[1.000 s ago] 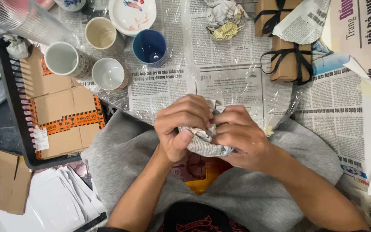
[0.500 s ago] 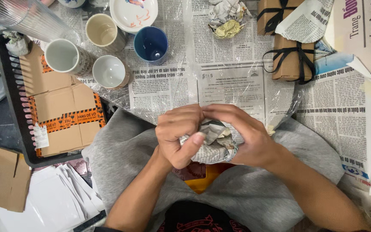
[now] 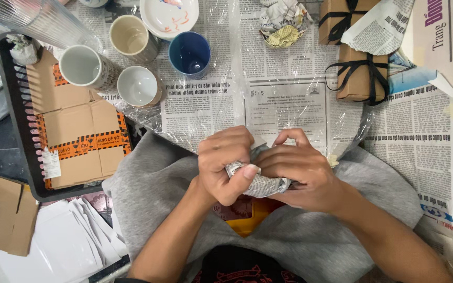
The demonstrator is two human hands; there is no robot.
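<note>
**Two hands close a newspaper bundle over a paper-lined desk**

A small bundle wrapped in newspaper (image 3: 260, 183) sits clamped between both hands, held low over the person's lap at the near edge of the desk (image 3: 284, 112). The left hand (image 3: 226, 165) curls round the bundle's left side with its thumb pressed flat on the paper; the right hand (image 3: 297, 170) cups the other side, fingers bent over the top. What the paper covers cannot be seen. To do this wrapping well, it seems wise to keep the thumb pinning the loose edge while the other hand tucks the folds tight, so nothing springs open, and to squeeze gently in case the contents are fragile.

The desk is spread with newspaper sheets under a layer of clear plastic film (image 3: 237, 63). Farther out stand a blue cup (image 3: 190, 53), a cream cup (image 3: 131, 36), two white cups (image 3: 138, 86), one of them lying tilted, and a painted white dish (image 3: 169, 14). A crumpled paper wad (image 3: 284, 23) lies near two brown boxes tied with black ribbon (image 3: 360, 73). At left, a black tray (image 3: 19, 126) holds flattened cardboard with orange tape (image 3: 77, 139); loose white sheets (image 3: 77, 243) lie below it.
</note>
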